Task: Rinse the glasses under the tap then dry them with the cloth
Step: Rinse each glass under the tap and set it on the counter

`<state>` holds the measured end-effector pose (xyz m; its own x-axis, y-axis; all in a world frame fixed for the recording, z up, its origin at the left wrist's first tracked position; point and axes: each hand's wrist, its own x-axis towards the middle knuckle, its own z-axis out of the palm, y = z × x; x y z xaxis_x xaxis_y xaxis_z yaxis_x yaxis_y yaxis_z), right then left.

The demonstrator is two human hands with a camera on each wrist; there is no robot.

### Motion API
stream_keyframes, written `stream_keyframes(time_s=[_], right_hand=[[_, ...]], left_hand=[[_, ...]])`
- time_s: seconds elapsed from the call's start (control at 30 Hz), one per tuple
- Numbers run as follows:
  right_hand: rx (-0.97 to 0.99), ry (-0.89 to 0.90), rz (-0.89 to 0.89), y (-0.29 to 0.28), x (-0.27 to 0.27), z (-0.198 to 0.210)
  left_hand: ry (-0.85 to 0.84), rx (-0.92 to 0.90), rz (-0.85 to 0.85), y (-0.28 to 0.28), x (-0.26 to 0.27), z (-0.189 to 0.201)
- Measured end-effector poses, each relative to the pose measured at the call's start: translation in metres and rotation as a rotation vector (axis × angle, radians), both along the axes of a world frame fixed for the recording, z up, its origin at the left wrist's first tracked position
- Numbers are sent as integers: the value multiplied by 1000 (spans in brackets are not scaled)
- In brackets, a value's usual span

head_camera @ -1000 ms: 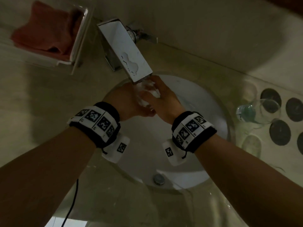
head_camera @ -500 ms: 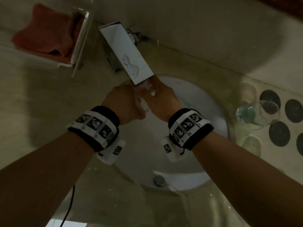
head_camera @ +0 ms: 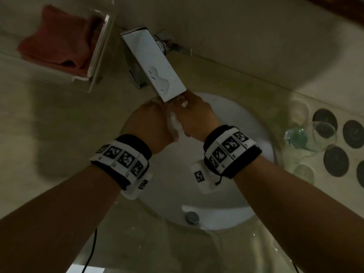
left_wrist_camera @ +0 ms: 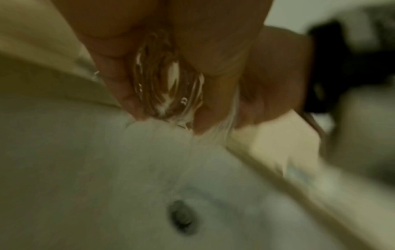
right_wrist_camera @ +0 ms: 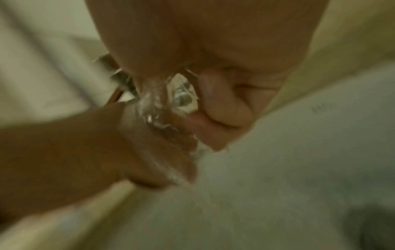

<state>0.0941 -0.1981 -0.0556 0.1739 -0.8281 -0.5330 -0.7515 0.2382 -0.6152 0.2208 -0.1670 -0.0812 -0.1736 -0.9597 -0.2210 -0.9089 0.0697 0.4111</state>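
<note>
Both hands meet under the end of the tap (head_camera: 155,67), over the sink (head_camera: 254,123); the left hand (head_camera: 149,123) curls its fingers (left_wrist_camera: 128,88) round the glass (left_wrist_camera: 169,81), and the right hand (head_camera: 197,119) curls round the same glass from the other side, so neither is nearer. The glass lies between the two palms, water running down over it into the sink; it seems to run roughly along the stream, but which end points up is too blurred to tell. The cloth (head_camera: 59,42) lies in a tray well off to the left, so the left hand looks better placed to reach it; another glass (head_camera: 307,134) waits on the counter to the right.
</note>
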Motion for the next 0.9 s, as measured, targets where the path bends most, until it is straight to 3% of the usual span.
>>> stream_keyframes(time_s=[0.1, 0.17, 0.27, 0.4, 0.5, 0.63, 0.8, 0.9], right_hand=[[-179, -54, 81, 8, -5, -1], [-282, -144, 86, 13, -9, -4], [-219, -95, 83, 11, -11, -6], [91, 78, 35, 3, -3, 0], [76, 9, -24, 0, -1, 2], [66, -139, -120, 7, -12, 2], [-39, -189, -64, 11, -23, 5], [-75, -211, -12, 16, -25, 4]], left_hand=[[207, 215, 36, -4, 11, -2], [264, 243, 5, -5, 9, 1], [311, 285, 47, 3, 6, 6], [182, 216, 83, 14, -2, 0], [249, 176, 154, 16, -7, -6], [647, 248, 348, 11, 4, 0], [543, 277, 264, 13, 8, 1], [616, 265, 289, 19, 8, -1]])
